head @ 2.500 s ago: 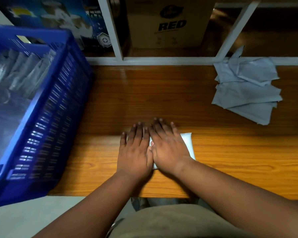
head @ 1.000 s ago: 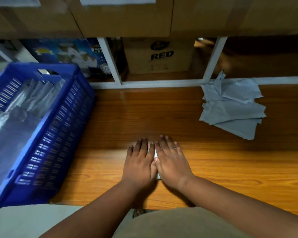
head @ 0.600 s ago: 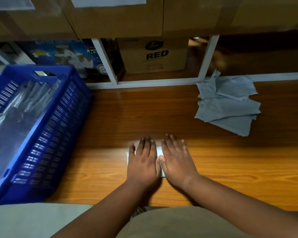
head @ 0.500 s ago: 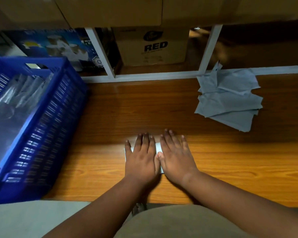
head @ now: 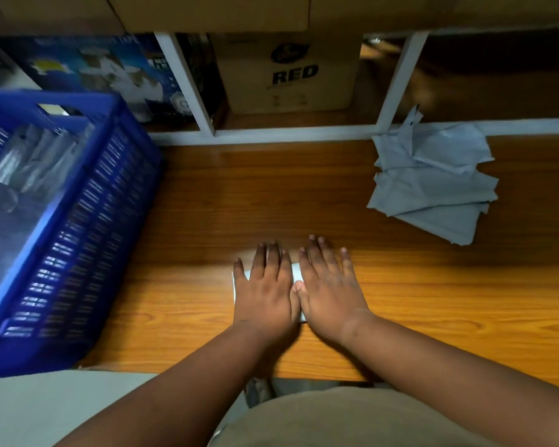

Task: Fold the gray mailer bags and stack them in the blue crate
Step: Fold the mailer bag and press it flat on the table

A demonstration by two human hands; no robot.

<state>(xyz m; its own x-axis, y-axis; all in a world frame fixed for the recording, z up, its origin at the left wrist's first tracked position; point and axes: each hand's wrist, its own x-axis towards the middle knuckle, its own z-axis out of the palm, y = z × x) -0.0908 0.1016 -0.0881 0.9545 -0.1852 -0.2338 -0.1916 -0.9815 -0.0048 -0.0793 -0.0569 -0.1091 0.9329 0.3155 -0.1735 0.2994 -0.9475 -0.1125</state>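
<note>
wood-grain orange-brown counter (head: 400, 304) spans the view, with a white-framed shelf (head: 204, 124) behind it holding a brown cardboard box printed "red" (head: 291, 75).

at the left edge sits the large blue slatted plastic crate (head: 88, 227), with shiny gray bags already lying inside it.

far right, near the shelf frame, lies a loose pile of flat, unfolded gray mailer bags (head: 433, 185), well apart from the hands.

the folded gray mailer bag (head: 296, 275) lies near the front edge of the counter, almost wholly covered: only a pale strip between the hands, a sliver beyond the left hand's little finger and a corner near the right wrist show. its long axis seems to run left to right, though too little shows to be sure.

the left hand (head: 265, 288) and right hand (head: 329, 285) lie side by side, palms down, fingers straight and slightly spread, pointing toward the shelf, thumbs touching in the middle. both press flat on the bag; neither curls round it.

the crate lies to the left of the bag, so the left hand is the nearer one. judging from this, the fold is being flattened, and the coming move would be a pick-up and a carry leftward over the crate's wall.
</note>
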